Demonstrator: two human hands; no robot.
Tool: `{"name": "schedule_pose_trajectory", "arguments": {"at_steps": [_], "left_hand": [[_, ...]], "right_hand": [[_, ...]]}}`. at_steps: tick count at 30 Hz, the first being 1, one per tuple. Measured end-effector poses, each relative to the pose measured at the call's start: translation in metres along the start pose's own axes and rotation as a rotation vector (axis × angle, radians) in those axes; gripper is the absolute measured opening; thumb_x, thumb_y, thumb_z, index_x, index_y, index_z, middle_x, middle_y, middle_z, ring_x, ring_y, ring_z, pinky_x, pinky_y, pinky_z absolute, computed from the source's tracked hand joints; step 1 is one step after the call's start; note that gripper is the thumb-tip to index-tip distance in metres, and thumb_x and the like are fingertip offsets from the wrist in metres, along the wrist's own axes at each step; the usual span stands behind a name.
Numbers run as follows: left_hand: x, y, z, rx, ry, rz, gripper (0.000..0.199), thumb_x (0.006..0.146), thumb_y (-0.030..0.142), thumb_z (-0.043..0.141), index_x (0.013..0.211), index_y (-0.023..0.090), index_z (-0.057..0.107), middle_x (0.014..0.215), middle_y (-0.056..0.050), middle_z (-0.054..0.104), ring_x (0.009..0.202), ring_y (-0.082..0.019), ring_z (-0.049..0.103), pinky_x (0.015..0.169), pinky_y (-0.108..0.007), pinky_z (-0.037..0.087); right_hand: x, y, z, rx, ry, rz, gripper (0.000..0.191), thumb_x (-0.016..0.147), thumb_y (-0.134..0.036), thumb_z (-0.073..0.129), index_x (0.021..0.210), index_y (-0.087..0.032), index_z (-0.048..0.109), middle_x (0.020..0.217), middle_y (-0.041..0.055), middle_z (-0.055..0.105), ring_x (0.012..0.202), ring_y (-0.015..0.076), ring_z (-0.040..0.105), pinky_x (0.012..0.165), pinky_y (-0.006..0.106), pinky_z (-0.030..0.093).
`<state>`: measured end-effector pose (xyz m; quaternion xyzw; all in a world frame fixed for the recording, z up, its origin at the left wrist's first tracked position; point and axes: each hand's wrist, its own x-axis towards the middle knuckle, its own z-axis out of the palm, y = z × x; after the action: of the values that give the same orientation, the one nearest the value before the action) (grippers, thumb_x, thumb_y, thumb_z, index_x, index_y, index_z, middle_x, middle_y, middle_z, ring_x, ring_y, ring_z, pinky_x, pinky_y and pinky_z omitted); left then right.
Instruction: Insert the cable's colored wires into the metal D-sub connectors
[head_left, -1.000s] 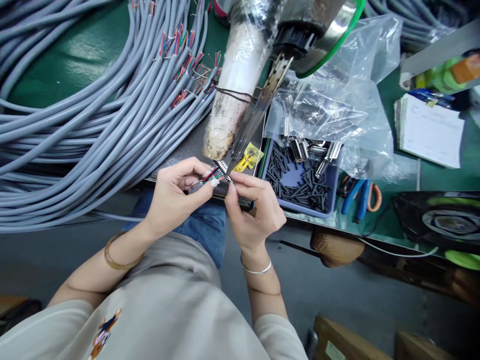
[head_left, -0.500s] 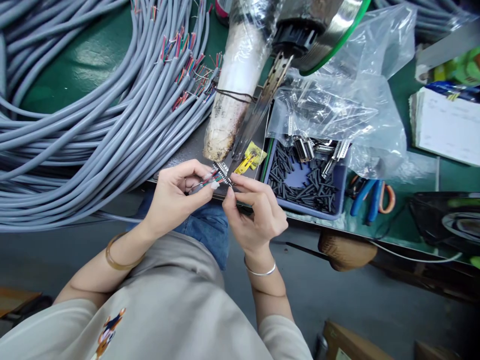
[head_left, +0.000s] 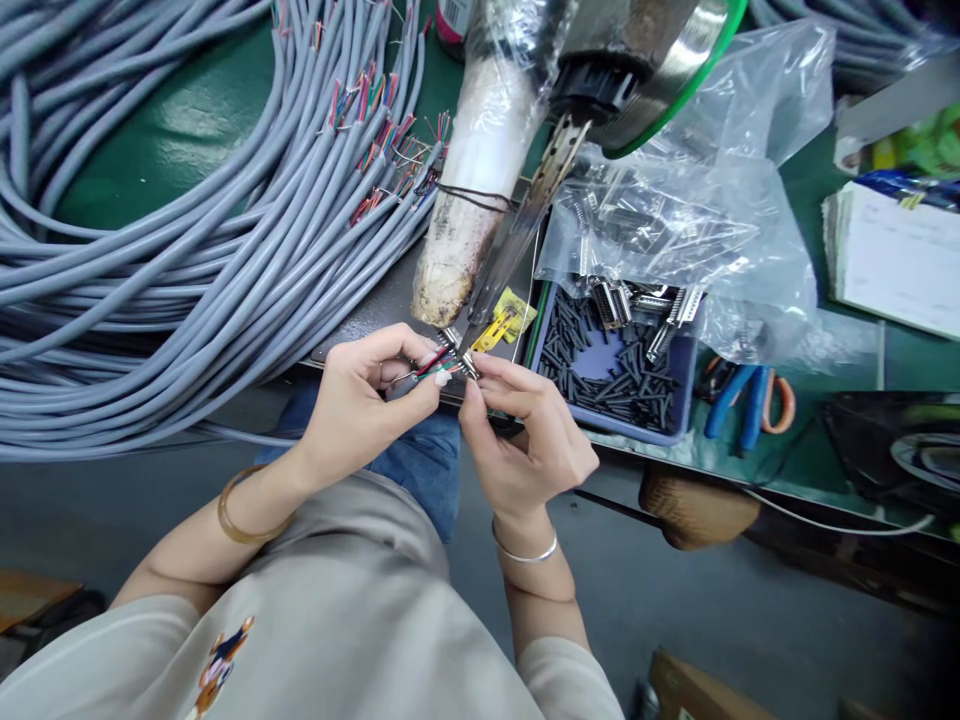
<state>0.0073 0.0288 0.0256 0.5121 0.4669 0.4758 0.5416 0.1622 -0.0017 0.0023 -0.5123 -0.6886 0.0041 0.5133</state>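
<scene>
Head view: left hand (head_left: 360, 395) and right hand (head_left: 529, 430) are working close together at the near edge of the bench (head_left: 176, 115).
Left grip: thumb and fingers are closing on a cable end (head_left: 403, 386) and its coloured wires (head_left: 437, 366).
Right grip: thumb and forefinger are pinching, it appears, the near right end of a small metal connector (head_left: 469, 365); the exact contact is too small to tell.
Connector: lying tilted between both hands, beneath the tip of the soldering iron (head_left: 517, 235); whether the tip is touching cannot be told.
Handling (judged): connector probably behaving as light and stiff, a little slippery; wires as soft and easily bent, strands fragile; cable jacket as springy.
Hold points (judged): connector's metal ends are offering the safest hold, away from the iron; wires, the stretch just beside the grey jacket.
Tray (head_left: 634, 432): standing right of the iron, carrying black sleeves (head_left: 641, 390) and loose connectors (head_left: 611, 300).
Cable bundle (head_left: 225, 260): spreading over the left side, stripped ends pointing far.
</scene>
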Motion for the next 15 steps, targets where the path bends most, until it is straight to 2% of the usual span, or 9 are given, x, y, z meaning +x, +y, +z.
{"name": "schedule_pose_trajectory", "arguments": {"at_steps": [4,9,15], "left_hand": [[-0.0003,0.0041,-0.0001,-0.03,-0.027,-0.015,0.012,0.08,0.014,0.075,0.073,0.015,0.065,0.078,-0.002,0.071,0.057,-0.005,0.05,0.051,-0.016,0.041],[0.0008,0.0034,-0.0013,-0.044,-0.023,-0.065,0.015,0.075,0.014,0.08,0.074,0.015,0.065,0.075,0.0,0.067,0.057,-0.005,0.048,0.05,-0.016,0.039],[0.0016,-0.0022,-0.0029,-0.116,-0.127,-0.177,0.022,0.074,0.017,0.083,0.073,0.016,0.061,0.067,0.003,0.058,0.047,-0.002,0.039,0.041,-0.016,0.031]], "right_hand": [[0.0008,-0.0034,-0.0035,-0.013,-0.003,-0.004,0.021,0.086,-0.008,0.077,0.087,-0.023,0.063,0.103,0.0026,0.083,0.074,0.0137,0.079,0.071,0.025,0.066],[0.0015,-0.006,-0.0061,-0.024,-0.02,0.002,0.021,0.087,-0.008,0.075,0.088,-0.024,0.062,0.104,0.002,0.083,0.075,0.0148,0.08,0.069,0.026,0.067],[-0.0015,-0.0022,-0.0075,-0.011,-0.056,-0.008,0.019,0.089,-0.008,0.073,0.091,-0.023,0.061,0.097,0.0024,0.083,0.077,0.0136,0.08,0.068,0.022,0.065]]}}
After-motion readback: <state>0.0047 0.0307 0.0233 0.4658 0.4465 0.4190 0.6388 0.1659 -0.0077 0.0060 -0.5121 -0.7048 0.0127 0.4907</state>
